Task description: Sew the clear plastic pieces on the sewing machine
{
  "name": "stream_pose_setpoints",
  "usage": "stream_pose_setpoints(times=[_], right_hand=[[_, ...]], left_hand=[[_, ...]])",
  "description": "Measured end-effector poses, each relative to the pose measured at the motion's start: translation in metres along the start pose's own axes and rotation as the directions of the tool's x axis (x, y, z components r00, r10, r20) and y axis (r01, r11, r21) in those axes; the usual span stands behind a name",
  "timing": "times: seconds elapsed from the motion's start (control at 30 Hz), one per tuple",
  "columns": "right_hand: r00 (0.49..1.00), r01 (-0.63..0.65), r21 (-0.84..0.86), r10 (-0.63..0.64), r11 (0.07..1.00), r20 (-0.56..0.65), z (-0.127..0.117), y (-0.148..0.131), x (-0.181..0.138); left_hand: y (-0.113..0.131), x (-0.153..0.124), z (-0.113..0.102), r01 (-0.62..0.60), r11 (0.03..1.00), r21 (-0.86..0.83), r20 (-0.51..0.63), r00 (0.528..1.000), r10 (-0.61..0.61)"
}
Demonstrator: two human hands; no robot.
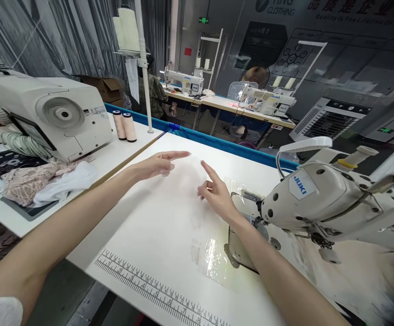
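Both hands are holding nothing, index fingers stuck out and the other fingers loosely curled. Tips of the left hand (158, 165) and right hand (217, 192) point toward each other, near but apart. Can't really tell if they touch the smooth white surface (156, 217) under them. The off-white metal JUKI sewing machine (305, 199) sits just right of the right hand. Two peach thread spools (124, 127) stand beyond the left hand, off to its left.
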State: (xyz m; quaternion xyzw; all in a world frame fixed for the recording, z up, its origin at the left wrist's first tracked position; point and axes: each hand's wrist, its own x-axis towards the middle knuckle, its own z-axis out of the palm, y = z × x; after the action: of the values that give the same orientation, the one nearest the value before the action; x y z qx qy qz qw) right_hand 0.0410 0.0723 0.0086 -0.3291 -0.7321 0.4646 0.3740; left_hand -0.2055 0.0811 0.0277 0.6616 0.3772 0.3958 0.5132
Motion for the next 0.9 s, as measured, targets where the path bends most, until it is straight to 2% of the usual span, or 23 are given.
stream_pose_setpoints(times=[0.13, 0.23, 0.47, 0.73, 0.9], right_hand=[[0.99, -0.132, 0.067, 0.129, 0.989, 0.05, -0.001, 0.009, 0.01], [0.979, -0.197, 0.086, 0.192, 0.977, 0.067, -0.005, 0.01, 0.015], [0.978, -0.209, 0.222, 0.2, 0.953, 0.061, -0.008, -0.002, 0.02], [0.954, -0.298, 0.124, 0.295, 0.946, 0.044, -0.001, 0.007, 0.019], [0.92, -0.383, -0.04, 0.385, 0.923, 0.074, -0.002, 0.007, 0.024]], left_hand=[[-0.014, 0.007, -0.003, 0.092, 0.996, 0.018, -0.002, 0.996, -0.092], [-0.013, 0.006, -0.006, 0.138, 0.99, 0.016, -0.034, 0.99, -0.138], [0.003, 0.003, -0.013, 0.117, 0.992, -0.054, -0.138, 0.983, -0.124], [-0.012, 0.007, -0.011, 0.202, 0.972, 0.122, -0.199, 0.964, -0.176], [-0.018, 0.006, -0.019, 0.309, 0.893, 0.327, -0.249, 0.94, -0.234]])
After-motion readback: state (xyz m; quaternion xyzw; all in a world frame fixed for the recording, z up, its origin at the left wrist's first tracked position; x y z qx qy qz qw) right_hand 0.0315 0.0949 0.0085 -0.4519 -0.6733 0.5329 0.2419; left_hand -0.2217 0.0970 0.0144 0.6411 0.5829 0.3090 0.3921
